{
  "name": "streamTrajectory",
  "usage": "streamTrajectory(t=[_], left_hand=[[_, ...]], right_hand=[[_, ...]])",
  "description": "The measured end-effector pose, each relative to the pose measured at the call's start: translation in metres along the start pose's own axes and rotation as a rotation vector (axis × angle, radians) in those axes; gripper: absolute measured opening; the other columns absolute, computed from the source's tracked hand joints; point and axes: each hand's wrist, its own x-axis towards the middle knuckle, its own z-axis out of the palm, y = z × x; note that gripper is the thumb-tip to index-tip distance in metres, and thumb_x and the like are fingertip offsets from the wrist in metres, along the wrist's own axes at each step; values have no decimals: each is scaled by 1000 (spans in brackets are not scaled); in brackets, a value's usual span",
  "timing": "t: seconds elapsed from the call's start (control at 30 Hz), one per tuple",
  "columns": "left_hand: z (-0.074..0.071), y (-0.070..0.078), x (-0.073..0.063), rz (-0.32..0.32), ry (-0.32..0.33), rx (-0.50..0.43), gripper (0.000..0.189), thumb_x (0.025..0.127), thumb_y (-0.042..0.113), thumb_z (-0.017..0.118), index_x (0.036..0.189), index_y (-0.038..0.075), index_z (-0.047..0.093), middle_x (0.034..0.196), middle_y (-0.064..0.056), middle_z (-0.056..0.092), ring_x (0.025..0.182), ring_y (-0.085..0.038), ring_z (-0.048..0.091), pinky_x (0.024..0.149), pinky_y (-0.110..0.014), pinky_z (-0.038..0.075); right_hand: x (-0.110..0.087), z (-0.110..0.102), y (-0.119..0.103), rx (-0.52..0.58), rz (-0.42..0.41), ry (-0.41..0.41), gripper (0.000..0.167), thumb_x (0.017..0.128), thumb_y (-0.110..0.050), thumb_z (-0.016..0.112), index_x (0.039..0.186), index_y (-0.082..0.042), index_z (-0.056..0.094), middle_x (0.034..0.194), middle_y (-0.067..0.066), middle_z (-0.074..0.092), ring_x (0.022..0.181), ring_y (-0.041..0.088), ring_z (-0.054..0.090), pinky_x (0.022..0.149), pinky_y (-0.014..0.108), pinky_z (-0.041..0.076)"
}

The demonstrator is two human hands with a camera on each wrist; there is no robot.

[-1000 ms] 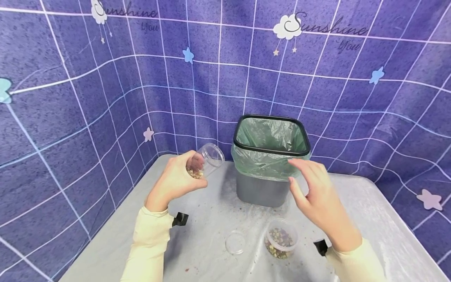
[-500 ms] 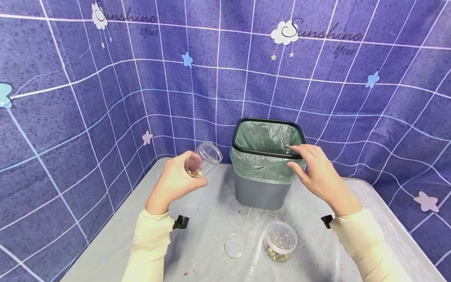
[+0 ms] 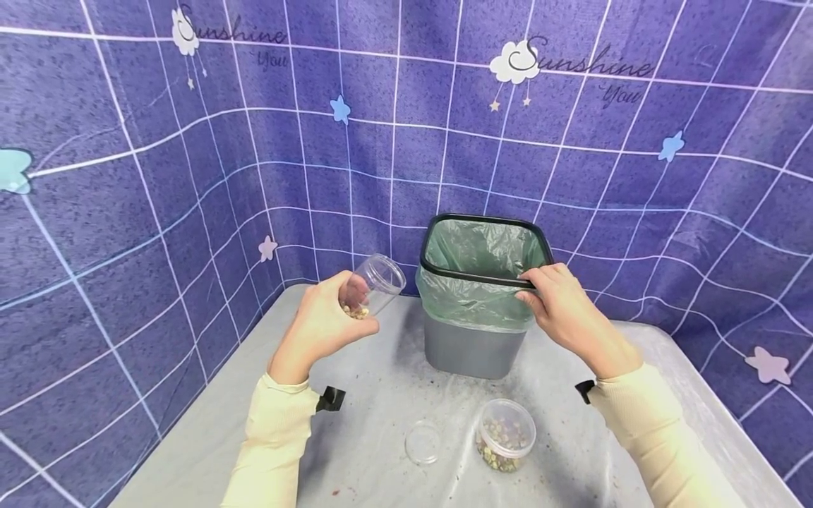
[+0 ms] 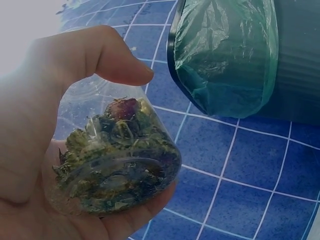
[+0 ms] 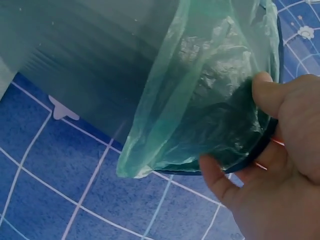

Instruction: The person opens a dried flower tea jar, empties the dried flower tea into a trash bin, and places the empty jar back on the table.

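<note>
My left hand [image 3: 324, 321] grips a clear plastic jar [image 3: 384, 288], tilted with its uncovered mouth up and to the right. Dried flowers [image 4: 117, 150], with one dark red bud among them, lie along the jar's lower side in the left wrist view. To the right stands a grey trash bin [image 3: 473, 349] with a green plastic liner [image 3: 466, 303] folded over its top and a black rim [image 3: 466, 275]. At the bin's front right corner, my right hand [image 3: 565, 310] holds the rim, fingers over the top and thumb outside on the liner [image 5: 215, 75].
A round tub [image 3: 504, 436] of dried flowers sits in front of the bin under a translucent top. Left of it lies a clear round lid [image 3: 423, 443]. Small crumbs dot the grey tabletop [image 3: 375, 409]. A blue checked curtain [image 3: 356, 183] hangs close behind.
My right hand has moved up and inward from in front of the bin and has taken hold of its rim. The left hand and jar have hardly moved.
</note>
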Motion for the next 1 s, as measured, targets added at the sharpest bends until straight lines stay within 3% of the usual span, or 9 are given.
streamTrajectory(t=[0.2, 0.37, 0.73, 1.0], left_hand=[[0, -1, 1, 1, 2, -9, 41, 64, 25, 84, 99, 22, 65, 81, 7, 68, 71, -15, 64, 67, -37, 52], [0, 1, 3, 6, 7, -11, 41, 63, 24, 84, 98, 21, 64, 80, 7, 68, 71, -15, 64, 67, -36, 51], [1, 7, 5, -2, 22, -15, 41, 63, 24, 83, 99, 25, 63, 79, 6, 68, 73, -14, 65, 68, -36, 52], [-1, 11, 11, 29, 83, -1, 41, 61, 23, 81, 99, 22, 64, 79, 6, 67, 73, -15, 62, 66, -36, 50]], right_hand=[[1, 6, 6, 21, -90, 34, 18, 86, 3, 75, 91, -1, 58, 79, 8, 61, 84, 32, 56, 79, 44, 42], [3, 8, 9, 16, -114, 40, 20, 85, 4, 75, 88, -1, 56, 76, 7, 55, 78, 31, 52, 75, 42, 40], [6, 10, 9, -3, -96, 21, 20, 85, 5, 73, 85, -1, 54, 73, 7, 53, 76, 33, 52, 76, 44, 38], [5, 13, 9, -3, -76, 18, 20, 85, 4, 73, 86, -1, 53, 74, 8, 52, 78, 35, 51, 77, 45, 39]])
